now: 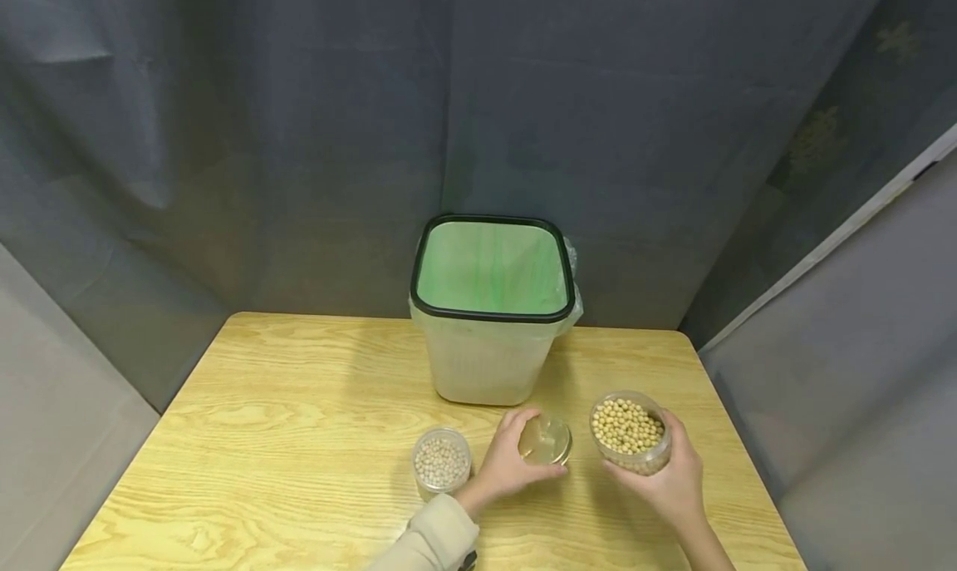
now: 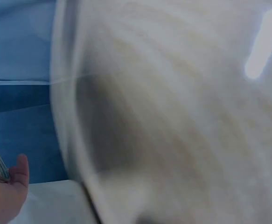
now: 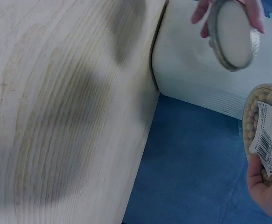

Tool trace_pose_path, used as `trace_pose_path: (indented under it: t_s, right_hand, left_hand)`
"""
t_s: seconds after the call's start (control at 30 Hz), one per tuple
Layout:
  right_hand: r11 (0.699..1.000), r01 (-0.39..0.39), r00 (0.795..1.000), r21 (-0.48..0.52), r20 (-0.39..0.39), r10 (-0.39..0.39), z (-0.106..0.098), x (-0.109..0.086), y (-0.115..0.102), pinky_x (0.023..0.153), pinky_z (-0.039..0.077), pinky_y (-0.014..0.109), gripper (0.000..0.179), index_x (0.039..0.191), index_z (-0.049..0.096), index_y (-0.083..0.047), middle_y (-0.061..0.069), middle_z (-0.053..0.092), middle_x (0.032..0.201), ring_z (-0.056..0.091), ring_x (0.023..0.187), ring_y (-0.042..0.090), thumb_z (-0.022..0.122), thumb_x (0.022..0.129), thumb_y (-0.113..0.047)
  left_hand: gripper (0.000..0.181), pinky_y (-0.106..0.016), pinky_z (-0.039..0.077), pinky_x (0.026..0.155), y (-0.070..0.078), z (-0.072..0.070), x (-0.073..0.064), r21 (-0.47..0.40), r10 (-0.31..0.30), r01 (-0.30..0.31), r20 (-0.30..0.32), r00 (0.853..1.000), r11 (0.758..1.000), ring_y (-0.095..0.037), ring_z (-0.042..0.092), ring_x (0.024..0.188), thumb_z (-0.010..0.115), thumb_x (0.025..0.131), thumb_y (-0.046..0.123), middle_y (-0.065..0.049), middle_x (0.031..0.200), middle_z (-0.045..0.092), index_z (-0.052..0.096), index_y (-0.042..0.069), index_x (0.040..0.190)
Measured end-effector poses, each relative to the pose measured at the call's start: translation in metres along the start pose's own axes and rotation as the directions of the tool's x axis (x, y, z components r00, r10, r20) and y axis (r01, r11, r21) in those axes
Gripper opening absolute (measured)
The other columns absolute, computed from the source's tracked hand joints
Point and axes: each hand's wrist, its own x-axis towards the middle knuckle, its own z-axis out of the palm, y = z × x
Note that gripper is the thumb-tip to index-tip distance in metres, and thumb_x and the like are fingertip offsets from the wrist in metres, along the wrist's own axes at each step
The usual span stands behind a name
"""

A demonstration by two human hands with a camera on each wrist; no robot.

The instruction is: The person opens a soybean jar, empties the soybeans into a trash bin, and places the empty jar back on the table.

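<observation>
My left hand (image 1: pixel 512 459) pinches a round, shiny gold-rimmed lid (image 1: pixel 546 440) by its edge, above the table. In the right wrist view the lid (image 3: pixel 234 35) turns a pale disc face with a metallic rim to the camera. My right hand (image 1: pixel 669 475) grips a clear jar (image 1: pixel 650 465) round its side, off to the right of the lid. Yellow soybeans (image 1: pixel 626 425) fill that jar, and its open mouth faces up, slightly tilted. A label (image 3: pixel 268 137) with a barcode is on the jar. A second clear jar (image 1: pixel 441 463) of paler beans stands beside my left wrist.
At the back of the wood-grain table (image 1: pixel 299 405) stands a whitish bin (image 1: pixel 486 359) with a black rim and a green liner (image 1: pixel 489 268). Dark curtains (image 1: pixel 336 139) hang behind the table, and paler panels flank it.
</observation>
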Motion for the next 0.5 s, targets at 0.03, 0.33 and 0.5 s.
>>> trace_pose_path:
  t_s: [0.03, 0.33, 0.5]
  right_hand:
    - [1.0, 0.001, 1.0, -0.004, 0.001, -0.001, 0.0, 0.0, 0.0, 0.084, 0.038, 0.061, 0.094, 0.125, 0.039, 0.008, 0.027, 0.047, 0.12, 0.047, 0.106, 0.043, 0.088, 0.046, -0.004]
    - [1.0, -0.01, 1.0, -0.023, 0.013, 0.01, 0.0, -0.002, 0.003, 0.084, 0.038, 0.061, 0.094, 0.125, 0.038, 0.007, 0.027, 0.047, 0.119, 0.047, 0.105, 0.043, 0.088, 0.047, -0.007]
    - [1.0, -0.002, 1.0, -0.027, 0.01, 0.002, 0.0, -0.003, 0.003, 0.081, 0.04, 0.062, 0.094, 0.126, 0.038, 0.007, 0.028, 0.048, 0.118, 0.048, 0.104, 0.045, 0.088, 0.047, -0.007]
  left_hand:
    - [0.083, -0.041, 0.038, 0.094, -0.002, 0.002, -0.001, -0.001, -0.017, 0.017, 0.014, 1.0, 1.0, -0.022, 0.043, 0.115, 0.081, 0.062, 0.043, 0.0, 0.127, 0.041, 0.043, 0.015, 0.13]
    - [0.093, -0.042, 0.039, 0.094, -0.027, 0.014, -0.006, 0.057, -0.062, 0.056, 0.098, 0.993, 0.997, -0.021, 0.043, 0.115, 0.084, 0.059, 0.04, 0.001, 0.129, 0.038, 0.037, 0.013, 0.135]
    - [0.097, -0.043, 0.04, 0.093, -0.042, 0.02, -0.006, 0.093, -0.071, 0.062, 0.105, 0.992, 0.994, -0.023, 0.043, 0.114, 0.083, 0.059, 0.042, -0.001, 0.129, 0.039, 0.035, 0.012, 0.137]
